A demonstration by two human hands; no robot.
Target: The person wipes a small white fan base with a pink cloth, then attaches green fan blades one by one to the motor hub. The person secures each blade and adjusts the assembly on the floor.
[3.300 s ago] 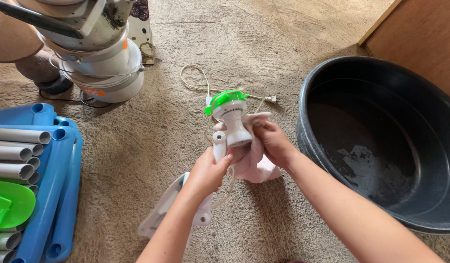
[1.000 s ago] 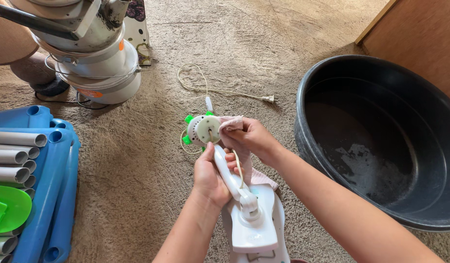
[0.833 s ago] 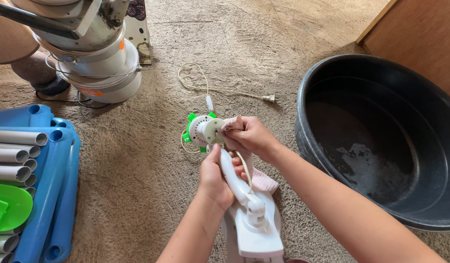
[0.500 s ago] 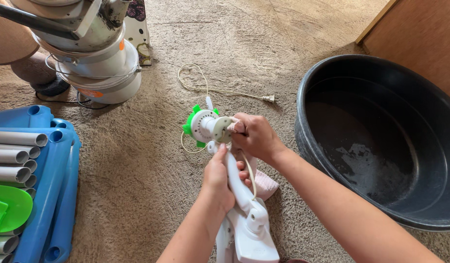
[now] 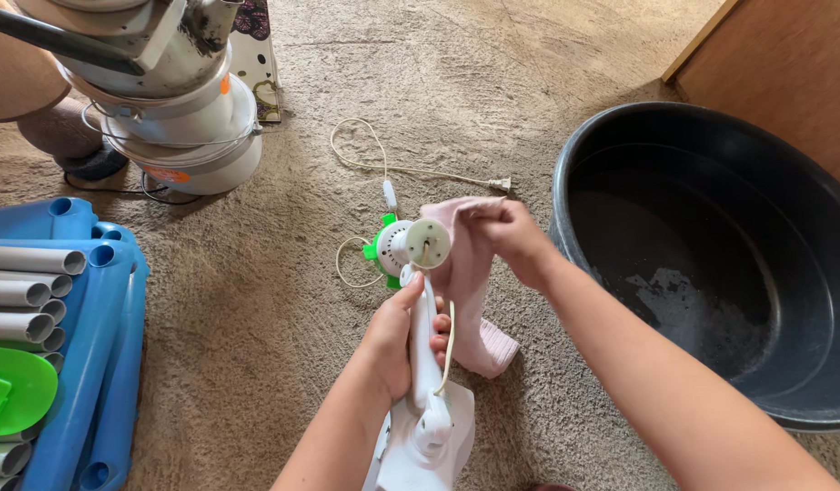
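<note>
— How does the thing in the hands look, and where is it held?

— A small white fan body is seen, without its blades. At the far end there is a round motor head with a flat cream face and green tabs behind it. A narrow white neck goes down from it to a wider white base at the lower edge of the picture. It is held above the beige carpet, in the middle of the view, just left of the black tub.

— Which way is it pointed?

— The long axis runs from the person outward: the base is near the body, the motor head is far. The round face is turned up toward the camera. A thin cream cord is laid on the carpet beyond it, with the plug at the right end.

— What is done by the fingers?

— The left hand is closed around the neck; the fingers are wrapped on it, with the thumb up along the neck toward the head. By the right hand a pink cloth is pinched at its top edge, fingers together on the fabric, just beside the motor head. The cloth hangs down behind the neck, and its lower end is near the carpet; if it touches there cannot be told.

— What else is nearby?

— Grey pipes on blue plastic parts are seen at the left, and a white machine at the top left.
</note>
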